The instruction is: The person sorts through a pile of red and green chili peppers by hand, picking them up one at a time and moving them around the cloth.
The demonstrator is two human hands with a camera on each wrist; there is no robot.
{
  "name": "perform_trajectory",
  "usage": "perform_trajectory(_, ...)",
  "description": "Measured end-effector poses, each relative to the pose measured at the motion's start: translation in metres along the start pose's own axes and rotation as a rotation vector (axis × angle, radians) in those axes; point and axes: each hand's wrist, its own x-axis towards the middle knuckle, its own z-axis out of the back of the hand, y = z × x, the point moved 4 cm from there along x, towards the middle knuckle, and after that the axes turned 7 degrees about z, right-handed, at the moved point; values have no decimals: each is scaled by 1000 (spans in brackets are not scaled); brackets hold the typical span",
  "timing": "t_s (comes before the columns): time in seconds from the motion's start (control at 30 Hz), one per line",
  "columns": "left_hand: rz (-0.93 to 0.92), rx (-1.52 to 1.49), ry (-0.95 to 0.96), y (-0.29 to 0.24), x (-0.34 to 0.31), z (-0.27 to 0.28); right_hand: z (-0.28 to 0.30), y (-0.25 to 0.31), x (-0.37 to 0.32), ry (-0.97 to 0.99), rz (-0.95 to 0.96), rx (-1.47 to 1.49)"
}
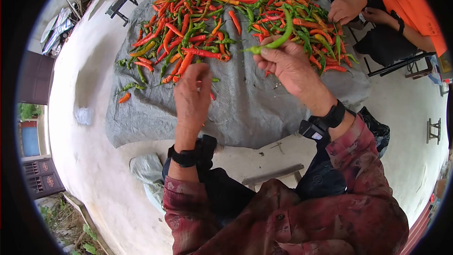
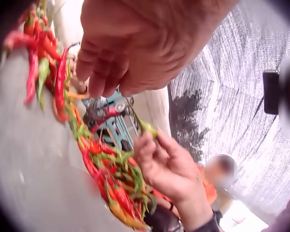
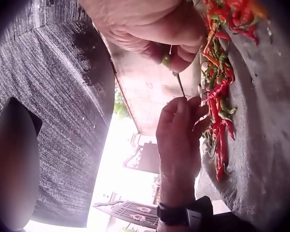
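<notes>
In the head view my right hand (image 1: 292,68) pinches a long green pepper (image 1: 285,30) near its stem end, above the grey cloth (image 1: 236,118). The pepper's curved body points up and away, its thin stem to the left. My left hand (image 1: 193,89), fingers loosely bent, hangs at the near edge of the pile, beside red peppers (image 1: 186,61). A gap shows between it and the stem. The left wrist view shows the bent fingers of my left hand (image 2: 135,48) and the green pepper (image 2: 147,128) in my right hand (image 2: 169,169). My right fingers partly hide the pepper (image 3: 166,60) in the right wrist view.
Red, orange and green peppers (image 1: 226,0) are heaped across the cloth's far half. A person in orange (image 1: 410,7) sits at the right, a hand (image 1: 344,10) at the pile. Small stools stand left (image 1: 121,5) and right (image 1: 434,131). Another person's leg shows at the far edge.
</notes>
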Motion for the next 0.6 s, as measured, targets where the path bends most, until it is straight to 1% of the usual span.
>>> perform_trajectory(0.03, -2, 5, 2, 11, 4, 14, 3, 6, 4, 0, 2, 6)
perform_trajectory(0.1, 13, 463, -102, 30, 8, 39, 17, 29, 11, -142, 285, 176)
perform_trajectory(0.13, 13, 466, -102, 32, 8, 43, 26, 35, 13, -142, 284, 178)
perform_trajectory(0.2, 293, 732, 199, 47, 2, 42, 44, 40, 16, -208, 204, 470)
perform_trajectory(0.23, 295, 735, 199, 51, -1, 40, 45, 37, 15, -207, 202, 473)
perform_trajectory(0.3, 188, 749, 262, 55, -6, 26, 34, 25, 12, -26, 19, 499)
perform_trajectory(0.33, 156, 744, 291, 53, -7, 21, 29, 17, 8, -86, -23, 453)
perform_trajectory(0.37, 152, 743, 300, 51, -7, 15, 24, 15, 5, -95, -21, 455)
perform_trajectory(0.43, 130, 494, 244, 47, -5, 2, 12, 9, 1, 64, -55, 152)
perform_trajectory(0.47, 57, 390, 206, 48, -5, -6, 5, 8, -1, 114, -31, 77)
perform_trajectory(0.5, 57, 388, 207, 43, -2, -12, 1, 6, -3, 112, -32, 76)
perform_trajectory(0.57, 75, 283, 210, 33, 1, -24, -6, 4, -7, 188, -46, -176)
perform_trajectory(0.6, 37, 294, 181, 26, 2, -25, -10, 2, -10, 190, -43, -238)
